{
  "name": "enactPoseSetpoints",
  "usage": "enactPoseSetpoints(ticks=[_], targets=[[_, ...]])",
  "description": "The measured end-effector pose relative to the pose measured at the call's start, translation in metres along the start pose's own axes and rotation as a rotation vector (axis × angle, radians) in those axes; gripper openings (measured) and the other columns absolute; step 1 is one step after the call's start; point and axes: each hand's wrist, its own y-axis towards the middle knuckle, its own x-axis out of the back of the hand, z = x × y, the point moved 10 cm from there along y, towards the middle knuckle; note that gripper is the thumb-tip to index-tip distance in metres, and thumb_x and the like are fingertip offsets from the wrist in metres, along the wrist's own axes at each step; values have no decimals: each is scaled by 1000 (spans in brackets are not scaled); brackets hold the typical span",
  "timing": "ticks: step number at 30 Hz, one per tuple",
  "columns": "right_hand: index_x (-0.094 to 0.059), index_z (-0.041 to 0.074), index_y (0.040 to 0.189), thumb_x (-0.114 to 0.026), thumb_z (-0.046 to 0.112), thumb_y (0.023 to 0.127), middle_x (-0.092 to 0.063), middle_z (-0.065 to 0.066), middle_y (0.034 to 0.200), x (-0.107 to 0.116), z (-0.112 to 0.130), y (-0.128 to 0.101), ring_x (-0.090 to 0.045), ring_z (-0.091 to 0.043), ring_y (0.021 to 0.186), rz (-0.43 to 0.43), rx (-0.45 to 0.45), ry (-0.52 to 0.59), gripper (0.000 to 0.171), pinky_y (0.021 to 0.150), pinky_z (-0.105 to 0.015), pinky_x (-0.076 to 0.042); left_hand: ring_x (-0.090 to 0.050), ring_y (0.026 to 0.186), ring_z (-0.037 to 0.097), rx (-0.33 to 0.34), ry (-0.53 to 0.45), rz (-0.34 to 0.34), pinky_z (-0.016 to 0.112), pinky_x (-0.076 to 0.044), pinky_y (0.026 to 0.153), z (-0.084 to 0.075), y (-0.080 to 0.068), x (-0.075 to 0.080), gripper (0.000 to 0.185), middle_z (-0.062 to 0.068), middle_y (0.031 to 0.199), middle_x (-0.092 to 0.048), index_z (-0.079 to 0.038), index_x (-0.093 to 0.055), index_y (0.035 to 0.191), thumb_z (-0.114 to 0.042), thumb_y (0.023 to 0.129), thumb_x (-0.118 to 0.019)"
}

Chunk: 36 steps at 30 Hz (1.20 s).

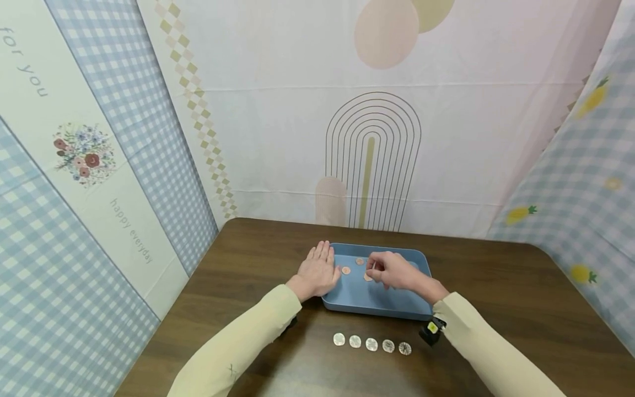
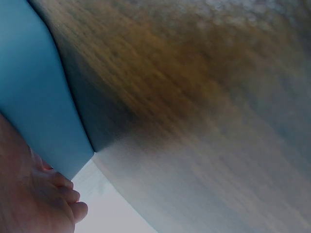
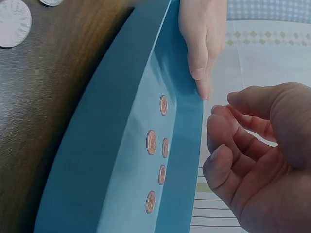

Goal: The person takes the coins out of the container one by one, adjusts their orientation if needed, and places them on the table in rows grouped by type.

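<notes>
A shallow blue tray [image 1: 379, 298] stands on the table, with several copper-coloured coins [image 3: 151, 142] lying flat on its floor. My left hand [image 1: 319, 269] rests along the tray's left rim, its fingers stretched out together. In the left wrist view that hand [image 2: 34, 199] touches the tray's outer wall. Over the tray hovers my right hand [image 1: 394, 271], fingers bent and thumb close to the fingertips. The right wrist view shows a small gap between its thumb and fingers [image 3: 221, 165], and nothing visible in it.
In front of the tray, a row of several silver coins [image 1: 371, 344] lies on the dark wooden table [image 1: 258, 248]. Patterned cloths [image 1: 278, 138] hang behind and at both sides of the table. A dark wrist device [image 1: 430, 331] sits below the right sleeve.
</notes>
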Motion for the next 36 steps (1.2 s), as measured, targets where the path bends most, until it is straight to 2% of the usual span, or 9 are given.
enactPoseSetpoints(ticks=[4,8,15,22,29,36], targets=[[-65,8,97,-59,15,98,-65,-10,75,-2,-7,13,-61,-24,53,6,-36,10,9,46,-30,-45,-13,154,29,3,5,-4,42,-15,125,0,2,1,65,18,164,-16,0,-21,155,-41,104,-20],[-65,7,101,-58,15,98,-64,-6,75,-7,-12,25,-59,-20,53,18,-50,28,11,46,-29,-44,-14,153,29,13,1,-3,42,-16,124,1,2,2,65,18,164,-16,0,-22,155,-41,104,-22],[-63,7,100,-58,12,96,-64,-12,71,-13,-20,42,-54,-15,52,25,-69,68,9,47,-27,-42,-11,154,28,28,-10,6,41,-14,125,1,5,2,65,17,164,-13,0,-22,155,-41,104,-22],[-65,6,106,-58,12,95,-60,-3,66,-22,-35,54,-54,-14,50,29,-116,74,14,45,-26,-43,-14,153,29,30,-8,-13,42,-16,124,-1,7,1,65,18,164,-16,0,-24,154,-41,104,-23],[-68,12,106,-61,15,95,-61,-5,69,-24,-38,66,-56,-16,51,17,-151,74,13,45,-28,-46,-13,154,28,43,-5,-5,42,-15,125,0,11,3,65,17,164,-16,0,-24,155,-41,104,-22],[-69,11,107,-65,17,93,-62,-5,68,-29,-45,76,-56,-15,49,-22,-194,84,16,45,-28,-47,-13,154,28,45,-9,-2,42,-17,124,0,13,4,65,18,164,-17,0,-24,154,-41,104,-22]])
